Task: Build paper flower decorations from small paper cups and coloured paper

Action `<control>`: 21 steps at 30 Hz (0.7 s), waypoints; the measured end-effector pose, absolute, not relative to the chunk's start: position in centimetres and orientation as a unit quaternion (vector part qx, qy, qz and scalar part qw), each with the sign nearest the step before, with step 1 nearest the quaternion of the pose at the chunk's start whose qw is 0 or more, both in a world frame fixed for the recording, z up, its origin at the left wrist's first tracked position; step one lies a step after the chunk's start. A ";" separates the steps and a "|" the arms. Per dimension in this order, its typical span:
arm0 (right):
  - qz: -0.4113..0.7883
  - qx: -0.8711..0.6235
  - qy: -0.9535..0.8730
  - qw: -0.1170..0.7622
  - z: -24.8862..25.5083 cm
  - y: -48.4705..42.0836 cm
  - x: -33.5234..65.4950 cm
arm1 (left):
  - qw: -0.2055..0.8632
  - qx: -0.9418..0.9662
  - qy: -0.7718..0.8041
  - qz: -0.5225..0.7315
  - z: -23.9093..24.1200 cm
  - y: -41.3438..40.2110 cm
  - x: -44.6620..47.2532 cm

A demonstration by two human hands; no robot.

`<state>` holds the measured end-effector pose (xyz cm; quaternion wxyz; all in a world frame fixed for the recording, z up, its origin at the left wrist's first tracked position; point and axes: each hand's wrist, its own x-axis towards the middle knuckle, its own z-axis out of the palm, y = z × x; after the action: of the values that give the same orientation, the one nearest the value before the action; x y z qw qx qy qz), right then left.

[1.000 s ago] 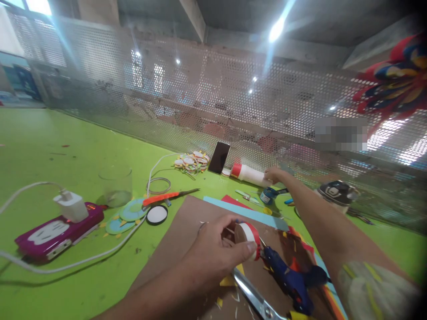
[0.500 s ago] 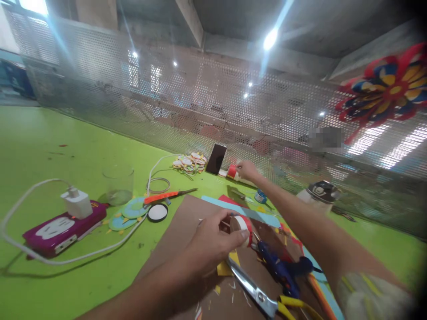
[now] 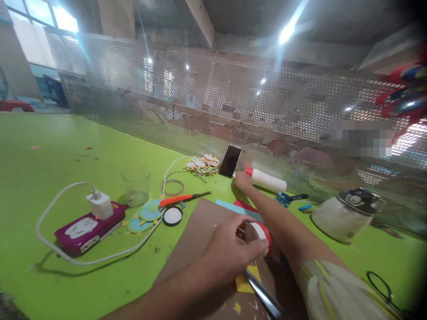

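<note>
My left hand (image 3: 228,255) is closed on a small round piece with a red and white rim (image 3: 259,232), held just above a brown cardboard sheet (image 3: 196,233). My right arm stretches far across the green table. My right hand (image 3: 242,182) rests on the table between a black phone (image 3: 229,161) leaning on the mesh screen and the red cap of a white glue bottle (image 3: 267,180) lying on its side. Only the back of that hand shows, so its fingers are hidden.
A purple power strip (image 3: 82,227) with a white charger (image 3: 99,205) and cable lies at left. Nearby are a clear cup (image 3: 136,186), an orange-handled cutter (image 3: 176,198), teal paper discs (image 3: 147,212) and a pile of small discs (image 3: 203,163). A black-lidded white jar (image 3: 345,214) stands right, and a scissor blade (image 3: 263,298) lies near me.
My right hand has slid left along the glue bottle, from its body to beside its red cap and the phone. My left hand keeps the round piece. The view has shifted.
</note>
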<state>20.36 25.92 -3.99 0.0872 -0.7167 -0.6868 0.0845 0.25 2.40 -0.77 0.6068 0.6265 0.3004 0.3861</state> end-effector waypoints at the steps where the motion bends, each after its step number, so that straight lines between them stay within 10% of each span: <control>1: 0.082 -0.732 -0.669 0.096 -3.9 26.1 20.6 | 0.609 0.626 0.298 0.384 -0.9 2.3 0.3; 21: 0.237 -0.722 -0.619 0.198 5.6 22.6 28.9 | 0.601 0.632 0.306 0.382 -1.5 2.0 1.0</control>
<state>28.94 22.64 5.57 0.1982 -0.7217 -0.6192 0.2375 0.97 2.00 -1.48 0.6013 0.6317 0.3060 0.3817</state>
